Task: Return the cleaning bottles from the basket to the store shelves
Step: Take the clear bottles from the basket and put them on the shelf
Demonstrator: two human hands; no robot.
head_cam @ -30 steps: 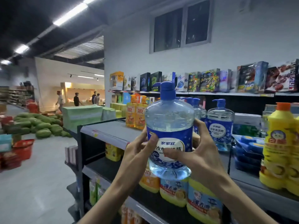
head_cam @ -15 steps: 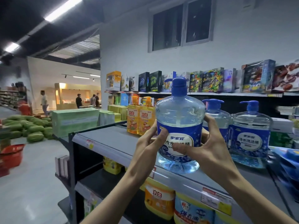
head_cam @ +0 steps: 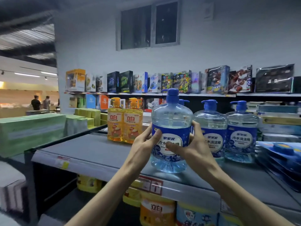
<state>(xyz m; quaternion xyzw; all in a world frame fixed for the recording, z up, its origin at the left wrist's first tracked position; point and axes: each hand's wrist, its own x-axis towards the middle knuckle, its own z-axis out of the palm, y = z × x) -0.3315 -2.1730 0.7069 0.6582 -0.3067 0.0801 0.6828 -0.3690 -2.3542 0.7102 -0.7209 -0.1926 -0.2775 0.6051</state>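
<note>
Lower now than before, the upright bottle (head_cam: 171, 121) sits at or just above the shelf (head_cam: 91, 152) front, gripped between left hand (head_cam: 143, 147) and right hand (head_cam: 193, 149), fingers (head_cam: 195, 128) curled round it, matching bottles (head_cam: 211, 126) just beside its right.

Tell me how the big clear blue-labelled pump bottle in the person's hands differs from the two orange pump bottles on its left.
The clear blue-labelled bottle is wide and round-bodied with a blue pump; the orange bottles are slimmer with orange pumps. The left hand and right hand grip the clear bottle near the front edge of the grey shelf; the orange bottles stand untouched farther back. Both kinds are upright pump bottles with printed labels.
</note>
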